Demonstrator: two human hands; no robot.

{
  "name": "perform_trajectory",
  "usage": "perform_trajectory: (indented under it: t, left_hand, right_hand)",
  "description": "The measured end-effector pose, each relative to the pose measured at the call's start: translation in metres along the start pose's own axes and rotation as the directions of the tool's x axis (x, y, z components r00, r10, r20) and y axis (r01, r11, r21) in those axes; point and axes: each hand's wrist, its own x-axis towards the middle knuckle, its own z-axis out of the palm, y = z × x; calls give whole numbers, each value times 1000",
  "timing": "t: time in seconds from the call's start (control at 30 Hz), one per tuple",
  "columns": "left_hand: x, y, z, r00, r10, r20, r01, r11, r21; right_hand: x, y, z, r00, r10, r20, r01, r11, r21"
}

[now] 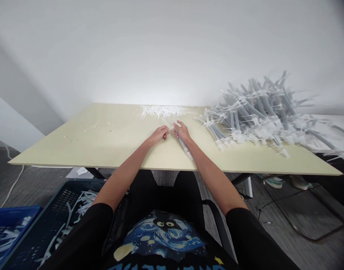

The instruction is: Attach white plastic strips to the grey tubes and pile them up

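Note:
My right hand (182,131) is wrapped round a grey tube (184,147) with a clear, whitish fitting at its lower end. The tube slants over the front middle of the table, its upper end pointing towards the wall. Close by on the left, my left hand (160,134) is closed in a pinch beside the tube. A thin white strip, apparently a cable tie (171,128), shows faintly between the two hands. Behind them lies a spread of small white cable ties (160,111).
Many grey tubes with clear fittings and thin white tails form a big pile (259,108) on the table's right. A few loose white strips (91,126) lie left. Below left stand a dark crate (28,240) and a blue crate (17,212) holding white pieces.

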Motion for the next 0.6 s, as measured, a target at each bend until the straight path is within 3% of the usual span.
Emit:
perform_trajectory:
  t: [0.27, 0.43, 0.6]
  left_hand:
    - [2, 0, 2, 999, 5, -46, -7, 999, -47]
    - [1, 0, 2, 995, 54, -83, -56, 998, -32]
    - [2, -3, 0, 992, 104, -74, -106, 994, -23]
  right_hand:
    - [-14, -12, 9, 985, -139, 101, 136, 990, 35]
    - [-16, -11, 13, 987, -120, 109, 119, 993, 11]
    - [-13, -9, 13, 994, -61, 95, 51, 993, 109]
